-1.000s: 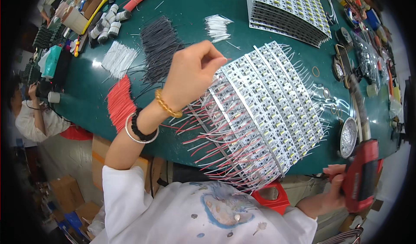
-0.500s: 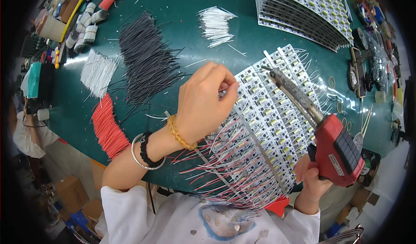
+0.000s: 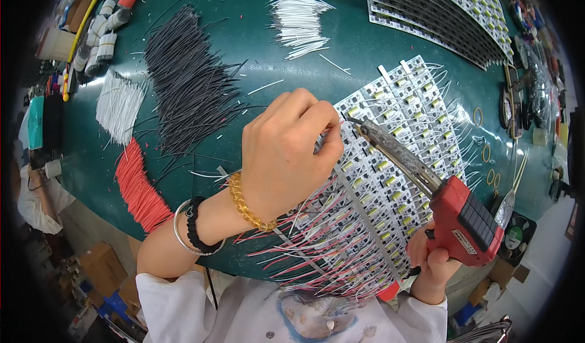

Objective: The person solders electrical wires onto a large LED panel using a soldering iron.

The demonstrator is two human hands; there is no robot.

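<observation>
The red soldering gun (image 3: pixel 466 221) is in the right hand (image 3: pixel 431 259), whose grip is wrapped around the handle, and its dark, crusted barrel slants toward the upper left corner of a sheet of circuit boards (image 3: pixel 390 184). The left hand (image 3: pixel 292 151) is just beside the iron's tip, above that same corner, with its grip narrowed to a pinch of thumb and finger; whether a wire end sits between them is too small to tell.

The sheet lies at a slant on the green table (image 3: pixel 244 38), close to the person's shirt, with red and white leads trailing off its near left side. It should prove light and fairly stiff, yet its small components and soldered leads look fragile, so a bare rim would be the safer place to take it (never the leads). The gun is likely the heaviest piece here, its plastic body firm to hold; the handle is the place for fingers, and the metal barrel, probably hot, is not. Loose strands like those in the black wire pile (image 3: pixel 189 81) and the red wire pile (image 3: pixel 141 187) look thin and bendy, best pinched near one end.
</observation>
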